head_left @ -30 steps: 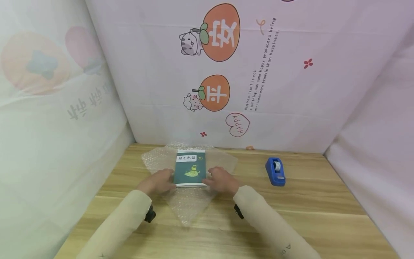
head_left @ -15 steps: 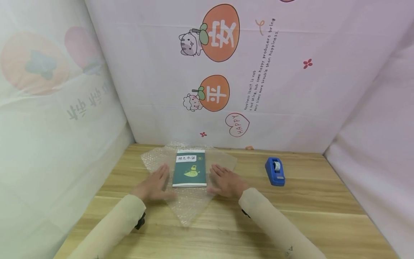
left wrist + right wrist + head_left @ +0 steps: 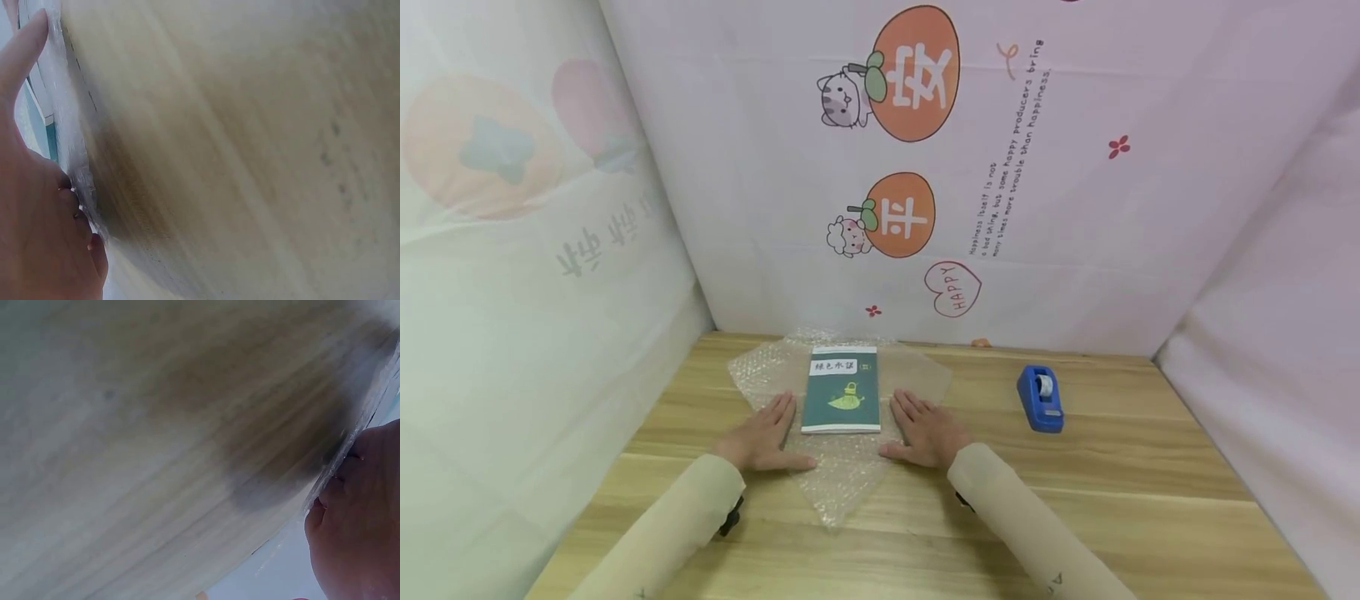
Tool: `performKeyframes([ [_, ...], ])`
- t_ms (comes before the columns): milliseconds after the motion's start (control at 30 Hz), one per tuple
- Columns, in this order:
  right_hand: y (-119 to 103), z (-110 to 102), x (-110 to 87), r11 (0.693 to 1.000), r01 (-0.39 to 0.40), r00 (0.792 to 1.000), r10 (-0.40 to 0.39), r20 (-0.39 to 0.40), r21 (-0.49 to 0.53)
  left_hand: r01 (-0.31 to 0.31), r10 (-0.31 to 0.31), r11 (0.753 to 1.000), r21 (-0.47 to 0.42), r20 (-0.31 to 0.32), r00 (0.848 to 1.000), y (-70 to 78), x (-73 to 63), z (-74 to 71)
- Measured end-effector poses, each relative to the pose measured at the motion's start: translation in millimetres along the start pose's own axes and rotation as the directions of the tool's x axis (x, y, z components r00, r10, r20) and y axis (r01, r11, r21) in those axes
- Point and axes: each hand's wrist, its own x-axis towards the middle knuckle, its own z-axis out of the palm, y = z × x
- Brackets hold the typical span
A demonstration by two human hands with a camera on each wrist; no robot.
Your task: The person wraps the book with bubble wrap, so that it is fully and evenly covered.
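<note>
A dark green booklet with white bands and a yellow-green picture lies flat on a sheet of clear bubble wrap, one corner of which points toward the person. On the booklet's left side my left hand rests on the wrap, fingers straight and thumb stretched inward. The right hand mirrors it on the other side, also flat on the wrap with straight fingers. Neither hand touches the booklet in the head view. In the left wrist view the booklet's edge shows beyond the left hand.
A blue tape dispenser with a roll of tape stands to the right on the wooden table. A printed white cloth hangs behind the table, with cloth walls on the left and right.
Both hands have let go of the booklet's lower sides and moved apart, down onto the bubble wrap. Their fingers have straightened. The booklet stays nearly in place.
</note>
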Motion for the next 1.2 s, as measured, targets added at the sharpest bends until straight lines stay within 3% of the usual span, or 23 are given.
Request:
performKeyframes([
  [233, 6, 3, -4.8, 1.000, -0.001, 1.000, 0.002, -0.005, 0.019, -0.024, 0.025, 1.000, -0.019, 0.013, 1.000, 12.6, -2.7, -7.0],
  [467, 15, 5, -13.8, 0.999, 0.004, 1.000, -0.004, -0.007, 0.052, 0.011, -0.012, 1.000, 0.016, 0.035, 0.999, 18.0, 6.5, 0.1],
  [767, 27, 4, -29.5, 0.998, -0.019, 1.000, 0.018, 0.016, 0.059, -0.013, 0.013, 1.000, 0.007, 0.024, 1.000, 37.5, 11.9, 1.3],
  [1000, 37, 6, -42.1, 0.997, -0.023, 1.000, 0.022, 0.023, 0.072, -0.015, 0.014, 0.999, 0.032, 0.027, 1.000, 46.0, 24.5, 11.0],
  [1200, 46, 9, -51.4, 0.996, -0.045, 0.998, 0.043, 0.035, 0.071, -0.041, 0.040, 0.999, 0.030, 0.044, 0.998, 63.0, 23.6, 6.6],
])
